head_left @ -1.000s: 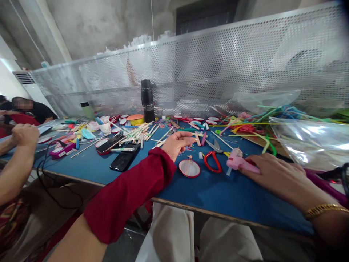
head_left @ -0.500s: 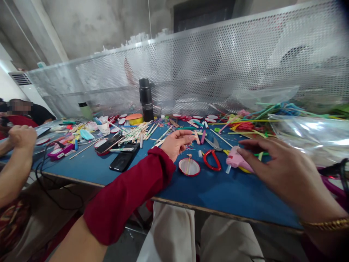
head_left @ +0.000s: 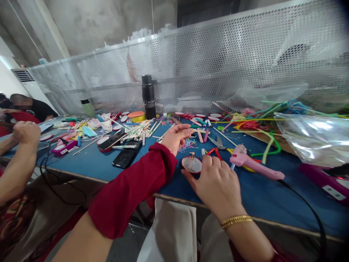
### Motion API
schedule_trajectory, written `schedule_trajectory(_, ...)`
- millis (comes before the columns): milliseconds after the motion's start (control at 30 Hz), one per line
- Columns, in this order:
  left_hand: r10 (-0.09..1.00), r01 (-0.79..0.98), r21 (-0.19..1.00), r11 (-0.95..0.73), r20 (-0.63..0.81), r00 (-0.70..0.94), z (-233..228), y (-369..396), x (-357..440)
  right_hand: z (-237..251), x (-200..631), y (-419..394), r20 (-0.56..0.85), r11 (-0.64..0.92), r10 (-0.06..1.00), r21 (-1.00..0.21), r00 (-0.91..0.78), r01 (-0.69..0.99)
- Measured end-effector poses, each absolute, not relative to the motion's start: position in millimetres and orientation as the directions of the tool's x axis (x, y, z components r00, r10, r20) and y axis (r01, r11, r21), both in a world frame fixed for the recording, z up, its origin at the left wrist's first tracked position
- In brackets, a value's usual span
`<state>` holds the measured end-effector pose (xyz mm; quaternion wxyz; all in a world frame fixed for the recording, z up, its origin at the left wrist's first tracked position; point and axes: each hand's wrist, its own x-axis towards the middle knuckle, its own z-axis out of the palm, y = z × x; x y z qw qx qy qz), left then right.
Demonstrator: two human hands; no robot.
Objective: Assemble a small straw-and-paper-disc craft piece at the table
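Note:
My left hand (head_left: 178, 138), in a red sleeve, is raised over the table with thumb and forefinger pinched together; what sits between them is too small to make out. My right hand (head_left: 219, 182), with a gold bracelet, reaches over a small red-rimmed round disc (head_left: 192, 165) lying on the table. Its thumb and fingers are apart at the disc's near and right edges; whether they touch it I cannot tell. On the disc lies a thin stick-like piece. A pink glue gun (head_left: 251, 163) rests to the right, beside red-handled scissors (head_left: 216, 145) partly hidden by my right hand.
Two dark phones (head_left: 127, 154) and a pile of paper-wrapped sticks (head_left: 139, 131) lie to the left. A black thermos (head_left: 148, 97) stands before the perforated metal screen (head_left: 204, 69). Clear plastic bags (head_left: 313, 136) and a purple power strip (head_left: 327, 182) are at right. Another person's hand (head_left: 27, 133) is at left.
My right hand has left the glue gun, which now lies on the table, and moved left to the round disc. My left hand stays pinched in nearly the same place.

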<state>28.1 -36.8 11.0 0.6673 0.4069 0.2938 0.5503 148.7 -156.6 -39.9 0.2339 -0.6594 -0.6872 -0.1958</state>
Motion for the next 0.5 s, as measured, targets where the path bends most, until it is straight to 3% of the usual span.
schedule_trajectory(233, 0.972, -0.513, 0.857, 0.052, 0.074, 0.221, 13.3, -36.3, 27.1, -38.2, 138.7, -146.2, 0.545, 0.012, 0.838, 0.040, -0.032, 0.999)
schedule_trajectory(500, 0.969, -0.526, 0.849, 0.046, 0.089, 0.229, 12.8, -37.0, 26.8, -41.7, 140.8, -146.1, 0.540, 0.006, 0.841, 0.024, -0.018, 1.000)
